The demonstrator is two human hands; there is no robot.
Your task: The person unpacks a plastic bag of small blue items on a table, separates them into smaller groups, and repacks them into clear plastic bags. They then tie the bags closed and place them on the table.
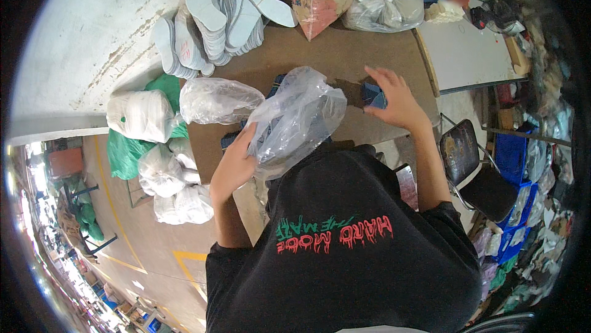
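Your left hand (234, 164) was on the near-left edge of the clear plastic bag (298, 117) — couldn't tell if its fingers pinched the film. Bag lay over the worktop (320, 56), long axis slanting from near-left to far-right, left hand nearer. Your right hand (403, 102) stood with fingers wide, small blue denim piece (372, 95) in the thumb gap — right of the bag, clear of it.
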